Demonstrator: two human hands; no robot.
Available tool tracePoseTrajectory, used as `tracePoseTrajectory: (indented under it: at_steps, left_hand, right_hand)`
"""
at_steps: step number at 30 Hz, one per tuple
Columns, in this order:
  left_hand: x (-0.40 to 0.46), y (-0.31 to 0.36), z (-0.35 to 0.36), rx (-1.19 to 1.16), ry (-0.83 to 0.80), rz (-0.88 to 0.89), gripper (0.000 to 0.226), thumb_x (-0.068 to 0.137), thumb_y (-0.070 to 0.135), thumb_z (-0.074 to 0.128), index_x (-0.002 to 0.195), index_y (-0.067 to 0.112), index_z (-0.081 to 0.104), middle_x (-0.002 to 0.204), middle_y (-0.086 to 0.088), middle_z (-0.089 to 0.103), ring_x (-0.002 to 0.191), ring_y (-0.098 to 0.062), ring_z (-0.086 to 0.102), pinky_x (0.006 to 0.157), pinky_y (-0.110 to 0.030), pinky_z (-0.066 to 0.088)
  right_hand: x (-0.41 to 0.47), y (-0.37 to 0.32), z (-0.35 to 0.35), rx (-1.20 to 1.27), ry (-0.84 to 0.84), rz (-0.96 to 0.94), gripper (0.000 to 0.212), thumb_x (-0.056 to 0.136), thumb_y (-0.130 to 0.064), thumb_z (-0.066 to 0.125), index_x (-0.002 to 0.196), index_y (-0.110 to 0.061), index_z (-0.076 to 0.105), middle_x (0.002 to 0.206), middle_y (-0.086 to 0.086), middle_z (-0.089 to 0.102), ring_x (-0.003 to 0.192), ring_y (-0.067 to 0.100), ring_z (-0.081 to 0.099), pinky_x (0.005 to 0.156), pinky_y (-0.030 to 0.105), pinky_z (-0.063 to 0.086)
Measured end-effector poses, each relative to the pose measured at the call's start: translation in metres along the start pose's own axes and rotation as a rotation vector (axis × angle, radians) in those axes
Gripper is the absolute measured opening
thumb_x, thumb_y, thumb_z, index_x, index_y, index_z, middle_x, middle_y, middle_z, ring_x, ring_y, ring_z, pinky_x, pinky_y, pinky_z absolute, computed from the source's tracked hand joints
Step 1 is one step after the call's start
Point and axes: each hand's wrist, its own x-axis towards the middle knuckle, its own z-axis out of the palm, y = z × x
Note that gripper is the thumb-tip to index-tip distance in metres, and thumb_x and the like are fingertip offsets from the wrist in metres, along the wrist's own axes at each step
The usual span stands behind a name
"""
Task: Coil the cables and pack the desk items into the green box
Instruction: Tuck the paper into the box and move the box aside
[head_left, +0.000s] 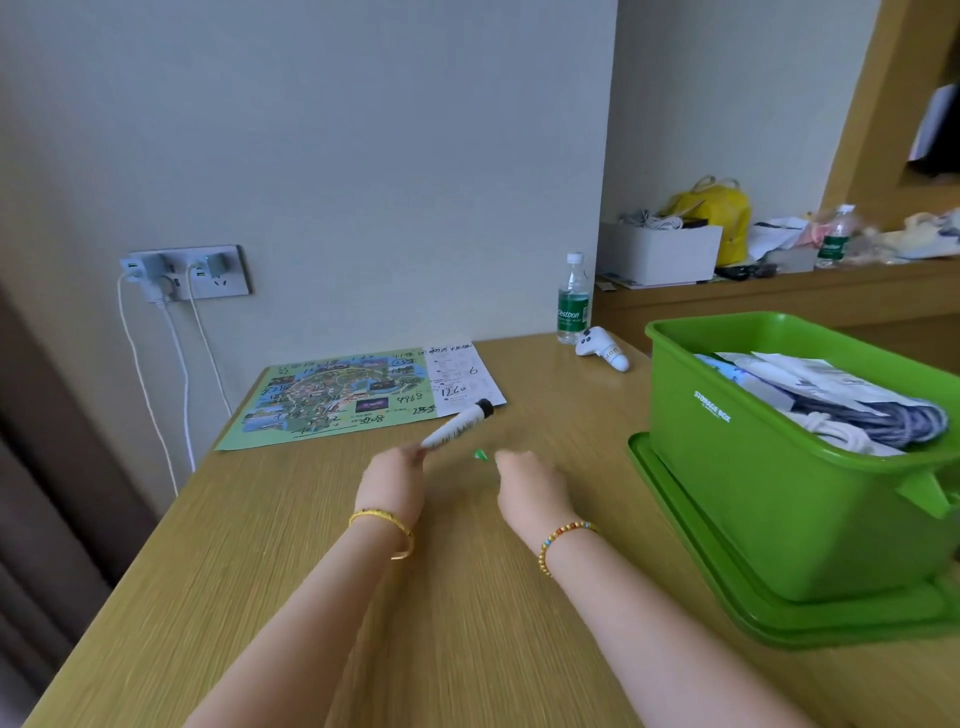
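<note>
green box (727, 467); white marker (457, 427), black end

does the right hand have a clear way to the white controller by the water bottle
Probably yes: bare desk lies between the right hand and the white controller. The green box sits off to the side, though it is a long stretch.

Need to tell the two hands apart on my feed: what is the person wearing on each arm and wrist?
Both forearms are bare, with no sleeves in view. The left hand has a yellow-gold braided bracelet with a thin gold bangle just behind it. The right hand has a bracelet of small multicoloured beads. No rings or watch visible.
</note>
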Motion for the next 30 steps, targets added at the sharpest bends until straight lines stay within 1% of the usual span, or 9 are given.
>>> tracePoseTrajectory:
  at_steps: [4, 9, 13, 17, 20, 23, 25, 27, 30]
  left_hand:
    - [-0.012, 0.052, -0.032, -0.329, 0.014, 0.007, 0.029, 0.096, 0.014, 0.038, 0.095, 0.002, 0.064, 0.089, -0.015, 0.069, 0.08, -0.028, 0.069, 0.072, -0.041, 0.056]
    - [-0.032, 0.138, -0.067, -0.689, -0.09, 0.1, 0.024, 0.092, 0.01, 0.039, 0.078, 0.009, 0.058, 0.072, -0.006, 0.068, 0.042, -0.011, 0.063, 0.048, -0.024, 0.055]
    - [-0.054, 0.205, -0.076, -0.929, -0.231, 0.113, 0.02, 0.086, 0.001, 0.043, 0.071, 0.006, 0.055, 0.059, -0.005, 0.067, 0.037, -0.012, 0.057, 0.041, -0.018, 0.051]
    - [-0.075, 0.257, -0.064, -1.051, -0.457, 0.05, 0.017, 0.094, -0.001, 0.037, 0.082, 0.002, 0.049, 0.042, 0.0, 0.063, 0.034, -0.005, 0.057, 0.037, -0.015, 0.047]
    - [-0.087, 0.277, -0.05, -0.98, -0.599, 0.031, 0.022, 0.096, -0.001, 0.037, 0.078, -0.004, 0.05, 0.048, -0.005, 0.065, 0.037, -0.006, 0.059, 0.04, -0.015, 0.05]
    - [-0.096, 0.285, -0.039, -0.699, -0.613, 0.133, 0.025, 0.095, 0.005, 0.042, 0.075, -0.002, 0.054, 0.058, -0.004, 0.066, 0.033, -0.004, 0.054, 0.036, -0.015, 0.046]
    - [-0.095, 0.287, -0.034, -0.404, -0.465, 0.308, 0.019, 0.093, 0.015, 0.049, 0.088, 0.003, 0.063, 0.059, -0.003, 0.064, 0.036, -0.006, 0.049, 0.039, -0.016, 0.039]
    - [-0.091, 0.287, -0.03, -0.159, -0.254, 0.458, 0.022, 0.09, 0.026, 0.054, 0.102, 0.015, 0.068, 0.079, -0.008, 0.065, 0.056, -0.015, 0.057, 0.055, -0.02, 0.041]
    - [-0.088, 0.287, -0.027, -0.065, -0.046, 0.626, 0.023, 0.089, 0.032, 0.055, 0.1, 0.019, 0.07, 0.098, -0.013, 0.065, 0.087, -0.029, 0.061, 0.077, -0.029, 0.047]
  right_hand:
    - [-0.007, 0.013, -0.053, 0.164, 0.343, 0.088, 0.025, 0.091, -0.004, 0.04, 0.115, -0.011, 0.042, 0.081, 0.013, 0.063, 0.061, 0.03, 0.046, 0.046, 0.031, 0.025]
    - [-0.022, 0.046, -0.146, 0.171, 0.652, 0.063, 0.012, 0.093, -0.009, 0.041, 0.086, -0.012, 0.05, 0.083, 0.013, 0.062, 0.068, 0.03, 0.049, 0.045, 0.031, 0.013]
    - [-0.046, 0.091, -0.209, -0.031, 0.666, 0.117, 0.022, 0.085, 0.003, 0.04, 0.091, -0.005, 0.059, 0.085, 0.016, 0.062, 0.077, 0.034, 0.054, 0.051, 0.03, 0.025]
    - [-0.065, 0.139, -0.247, -0.04, 0.545, 0.28, 0.011, 0.089, -0.006, 0.044, 0.1, -0.006, 0.049, 0.078, 0.011, 0.051, 0.07, 0.029, 0.045, 0.047, 0.029, 0.025]
    - [-0.071, 0.17, -0.258, 0.082, 0.329, 0.371, 0.016, 0.088, -0.008, 0.048, 0.103, -0.006, 0.052, 0.088, 0.013, 0.056, 0.078, 0.03, 0.053, 0.055, 0.031, 0.035]
    - [-0.074, 0.19, -0.25, 0.029, 0.104, 0.431, 0.011, 0.086, -0.009, 0.052, 0.096, -0.006, 0.057, 0.095, 0.015, 0.057, 0.082, 0.029, 0.054, 0.065, 0.032, 0.041]
    - [-0.078, 0.197, -0.241, -0.094, 0.053, 0.493, 0.022, 0.087, -0.016, 0.056, 0.107, -0.008, 0.056, 0.114, 0.015, 0.054, 0.108, 0.032, 0.051, 0.086, 0.038, 0.041]
    - [-0.085, 0.201, -0.236, -0.185, 0.133, 0.512, 0.029, 0.088, -0.016, 0.055, 0.116, -0.01, 0.051, 0.127, 0.012, 0.047, 0.12, 0.032, 0.042, 0.096, 0.041, 0.036]
    - [-0.09, 0.204, -0.237, -0.074, 0.21, 0.429, 0.017, 0.088, -0.005, 0.049, 0.1, -0.009, 0.06, 0.115, 0.014, 0.06, 0.101, 0.03, 0.06, 0.083, 0.039, 0.047]
